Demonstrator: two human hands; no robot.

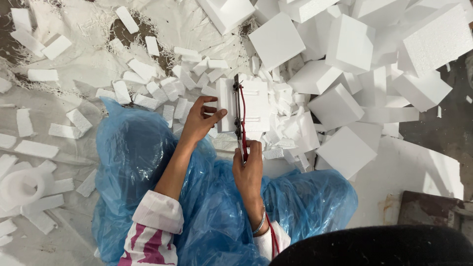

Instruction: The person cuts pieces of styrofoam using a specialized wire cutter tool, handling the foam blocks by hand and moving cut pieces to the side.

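- The floor (74,103) was covered with pale sheeting and strewn with white foam offcuts.
- A blue plastic sheet (212,207) lay across the person's lap, reaching from the lower left to the lower right of the view. Nothing rested in it but the person's forearms.
- A heap of large white foam blocks (345,59) filled the upper right, stacked loosely against one another; one cube (346,150) stood nearest the person's right side.
- A scatter of small foam strips (167,83) lay ahead of the left hand and out to the far left. No box, bin or tray held any of them; all lay loose on the floor.
- A round white foam ring (19,187) sat at the left edge, well apart from the hands.
- The flat foam piece (253,106) stood just ahead of the knees, between the two hands, with a dark cutting tool (238,106) with a red cord laid across its middle.
- The left hand (199,120) reached forward, wrist straight, fingers and thumb closed on the left edge of the foam piece.
- The right hand (249,165) was drawn nearer the body, curled closed around the near end of the cutting tool. A silver bracelet (260,222) sat on that wrist.
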